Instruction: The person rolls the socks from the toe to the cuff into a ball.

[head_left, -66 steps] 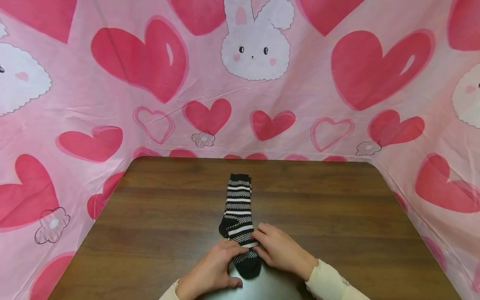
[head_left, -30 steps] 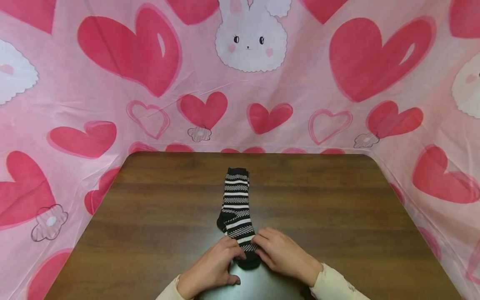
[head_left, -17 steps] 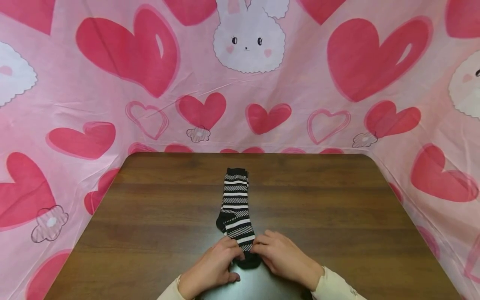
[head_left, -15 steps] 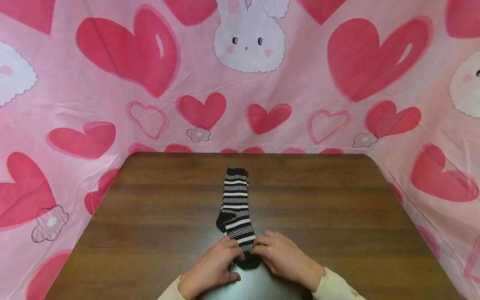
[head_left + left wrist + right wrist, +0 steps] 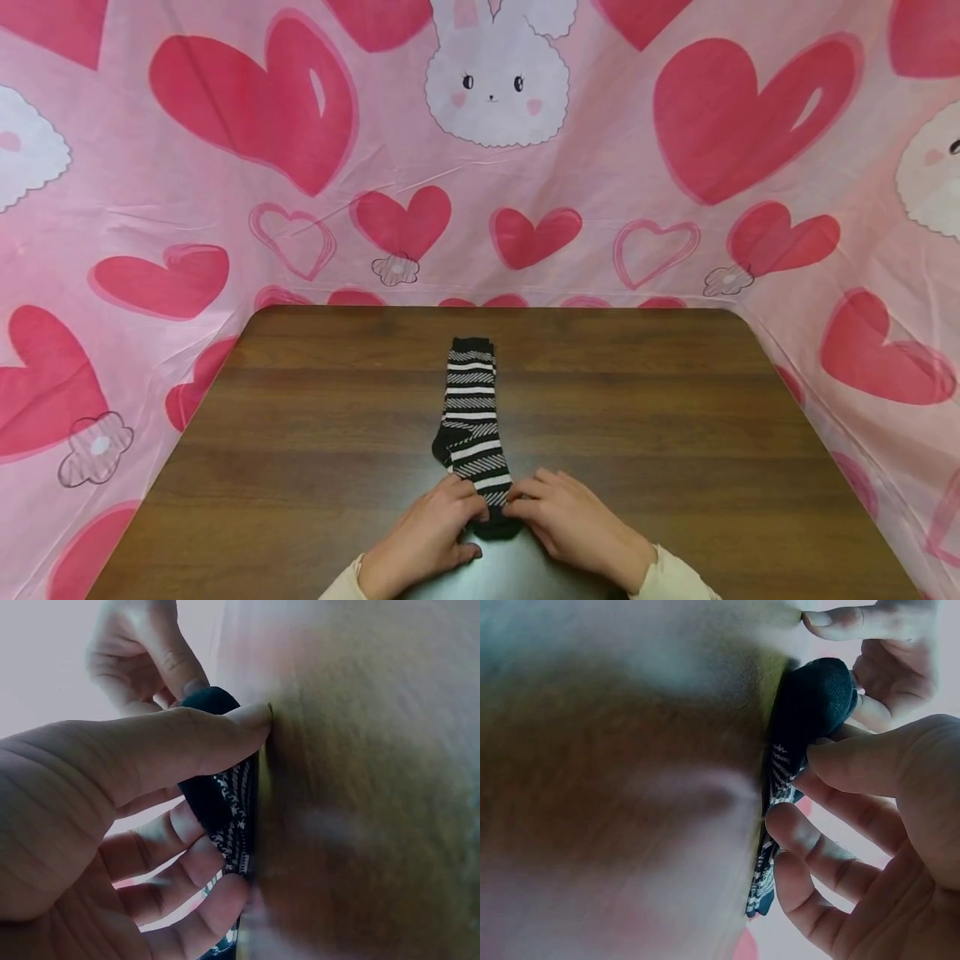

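Note:
Black-and-white striped socks [image 5: 471, 392] lie flat on the wooden table, apparently one on top of the other, since a second edge shows along the side. Their cuffs point away from me, the dark heel to the left, the black toe [image 5: 497, 527] towards me. At the left edge of the toe end, my left hand [image 5: 423, 533] rests its fingers on the fabric; its thumb stands apart, straight, near the tabletop. Opposite it, my right hand [image 5: 573, 521] pinches the right edge of the socks between thumb and index finger [image 5: 855, 765], its other fingers loosely bent.
The brown wooden table [image 5: 637, 400] spreads out around the socks. A pink cloth [image 5: 465, 167] printed with hearts and rabbits hangs behind and along both sides of it.
My right hand has slid a little along the edge towards the toe. The left hand stays almost in place. The socks keep their position while the head view has shifted slightly.

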Demonstrator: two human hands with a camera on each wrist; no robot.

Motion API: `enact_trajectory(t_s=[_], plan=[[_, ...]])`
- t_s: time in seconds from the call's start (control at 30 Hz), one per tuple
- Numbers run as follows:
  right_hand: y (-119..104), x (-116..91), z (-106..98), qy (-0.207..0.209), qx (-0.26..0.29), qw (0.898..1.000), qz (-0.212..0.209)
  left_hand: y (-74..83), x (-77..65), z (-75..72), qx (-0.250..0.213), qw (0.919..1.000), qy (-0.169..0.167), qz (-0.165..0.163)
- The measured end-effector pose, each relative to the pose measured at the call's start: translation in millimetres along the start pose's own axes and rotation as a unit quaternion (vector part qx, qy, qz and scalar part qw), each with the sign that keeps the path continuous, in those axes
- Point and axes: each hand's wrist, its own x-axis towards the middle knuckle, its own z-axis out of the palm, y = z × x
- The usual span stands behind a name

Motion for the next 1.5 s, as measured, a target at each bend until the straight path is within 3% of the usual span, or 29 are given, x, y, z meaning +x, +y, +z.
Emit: enact_trajectory(t_s=[0.73, 0.87, 1.1, 1.23, 1.5], plan=[[-4, 1, 3, 0.009, -0.024, 1.000, 0.002, 0.9, -2.0, 0.8, 0.023, 0.9997, 0.011, -0.004], [-4, 3, 4, 0.009, -0.020, 1.000, 0.012, 0.2, -3.1, 2.5, 0.019, 0.9994, 0.029, 0.005], [-3, 7, 5, 0.016, -0.007, 0.999, 0.027, -2.9, -4.2, 7.6, -0.002, 0.9950, 0.097, 0.024], [-2, 8, 6, 0.026, 0.003, 0.999, 0.032, -3.5, -4.2, 7.9, -0.021, 0.9937, 0.109, 0.011], [1, 15, 7, 0.037, 0.022, 0.998, 0.056, -4.4, -2.0, 7.1, -0.076, 0.9910, 0.102, -0.042]])
